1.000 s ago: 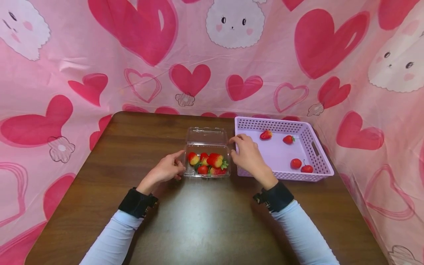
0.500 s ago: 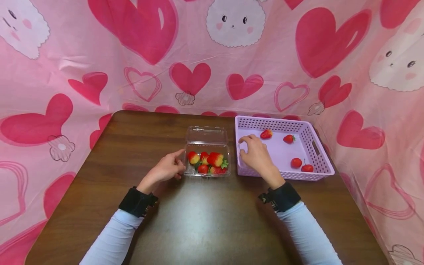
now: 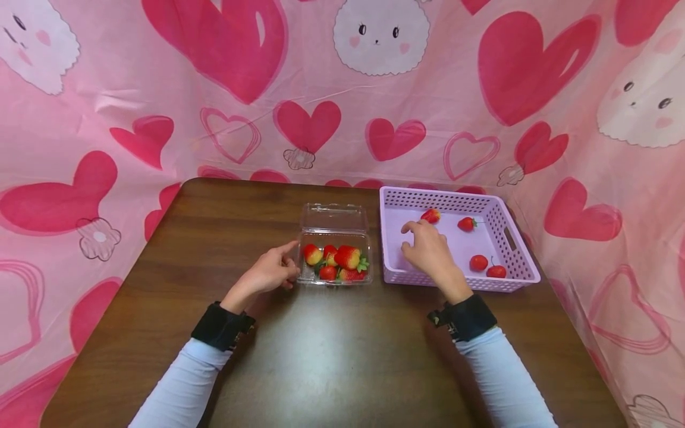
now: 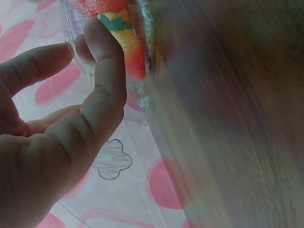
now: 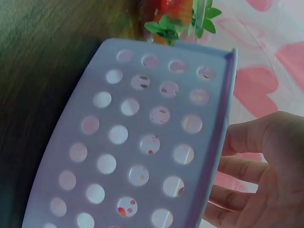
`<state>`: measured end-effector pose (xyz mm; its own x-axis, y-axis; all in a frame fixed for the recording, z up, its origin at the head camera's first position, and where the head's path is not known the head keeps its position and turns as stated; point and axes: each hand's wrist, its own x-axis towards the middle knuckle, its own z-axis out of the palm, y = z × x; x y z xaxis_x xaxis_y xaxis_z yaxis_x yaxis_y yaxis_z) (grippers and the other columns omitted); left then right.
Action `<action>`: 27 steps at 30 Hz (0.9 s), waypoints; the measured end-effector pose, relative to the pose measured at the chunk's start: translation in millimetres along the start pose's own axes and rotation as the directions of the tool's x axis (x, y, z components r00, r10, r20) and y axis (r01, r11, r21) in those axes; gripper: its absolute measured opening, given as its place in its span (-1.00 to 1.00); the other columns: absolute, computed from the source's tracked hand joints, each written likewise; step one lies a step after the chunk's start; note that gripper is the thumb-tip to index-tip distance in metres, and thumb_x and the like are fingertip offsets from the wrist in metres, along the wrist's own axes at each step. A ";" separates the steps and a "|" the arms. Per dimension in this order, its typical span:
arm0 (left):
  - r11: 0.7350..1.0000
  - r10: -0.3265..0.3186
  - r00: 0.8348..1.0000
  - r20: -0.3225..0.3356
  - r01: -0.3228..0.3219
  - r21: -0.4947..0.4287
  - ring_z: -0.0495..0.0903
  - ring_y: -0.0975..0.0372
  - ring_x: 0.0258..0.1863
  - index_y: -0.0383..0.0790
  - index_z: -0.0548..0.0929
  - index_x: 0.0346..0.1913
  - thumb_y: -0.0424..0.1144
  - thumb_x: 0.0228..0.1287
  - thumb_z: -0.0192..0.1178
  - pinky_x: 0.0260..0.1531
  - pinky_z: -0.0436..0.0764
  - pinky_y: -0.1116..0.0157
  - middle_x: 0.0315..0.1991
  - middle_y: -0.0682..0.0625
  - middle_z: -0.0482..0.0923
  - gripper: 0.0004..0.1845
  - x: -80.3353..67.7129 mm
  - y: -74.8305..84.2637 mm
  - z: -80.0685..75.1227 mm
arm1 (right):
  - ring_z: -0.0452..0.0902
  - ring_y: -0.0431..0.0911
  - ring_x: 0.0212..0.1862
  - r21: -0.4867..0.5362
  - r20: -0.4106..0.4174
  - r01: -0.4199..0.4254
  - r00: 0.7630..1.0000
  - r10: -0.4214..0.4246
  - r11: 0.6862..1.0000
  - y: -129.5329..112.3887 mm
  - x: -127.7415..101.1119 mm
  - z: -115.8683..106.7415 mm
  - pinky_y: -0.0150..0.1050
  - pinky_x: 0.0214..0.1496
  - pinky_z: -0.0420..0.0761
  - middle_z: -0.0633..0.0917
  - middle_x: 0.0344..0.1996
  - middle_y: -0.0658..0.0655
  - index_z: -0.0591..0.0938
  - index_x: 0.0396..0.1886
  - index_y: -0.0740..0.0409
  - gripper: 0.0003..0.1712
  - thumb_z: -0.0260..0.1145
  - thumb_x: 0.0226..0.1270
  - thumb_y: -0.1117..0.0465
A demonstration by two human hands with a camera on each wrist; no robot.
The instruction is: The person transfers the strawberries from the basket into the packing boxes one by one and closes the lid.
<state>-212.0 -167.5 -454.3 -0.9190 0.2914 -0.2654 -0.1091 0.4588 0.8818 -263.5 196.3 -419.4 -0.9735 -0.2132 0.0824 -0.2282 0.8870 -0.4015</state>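
Note:
A clear plastic clamshell box (image 3: 334,220) stands with its lid raised in the middle of the table, holding several red-and-yellow strawberries (image 3: 348,258). My left hand (image 3: 269,270) is at the box's left side, its fingertips at or touching the wall; in the left wrist view its fingers (image 4: 107,71) are loosely bent. Over the lilac basket (image 3: 439,192) hovers my right hand (image 3: 430,249), fingers loosely bent, with nothing seen between them. Just beyond those fingers lies a strawberry (image 3: 431,214). In the right wrist view the basket's perforated wall hides part of the right hand.
Also in the basket are a smaller strawberry (image 3: 467,224) at the back, and a round red fruit (image 3: 478,263) beside a stemmed red fruit (image 3: 496,271) at the front right. A pink heart-patterned cloth (image 3: 396,101) hangs behind the brown wooden table (image 3: 321,345).
My right hand has moved rightward from beside the box's right edge to over the basket. My left hand has stayed at the box, and the fruit in the basket has not moved.

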 end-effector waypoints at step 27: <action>1.000 -0.017 1.000 -0.001 0.017 -0.022 0.59 0.04 -0.42 -0.34 0.09 0.67 -0.45 0.47 0.18 -0.20 0.76 0.10 -0.32 -0.17 0.54 -0.20 -0.5 0.6 1.3 | 0.39 0.44 0.21 -0.107 0.142 -0.213 0.964 0.227 0.971 48.9 -14.9 -18.3 0.51 0.14 0.36 0.54 0.12 0.53 0.57 0.25 0.40 -0.47 0.30 0.40 0.16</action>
<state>-211.0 -166.3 -454.1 -0.9176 0.2823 -0.2798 -0.1330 0.4455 0.8854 -260.4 250.4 -423.6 -0.9880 -0.0622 -0.1411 -0.0157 0.9507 -0.3096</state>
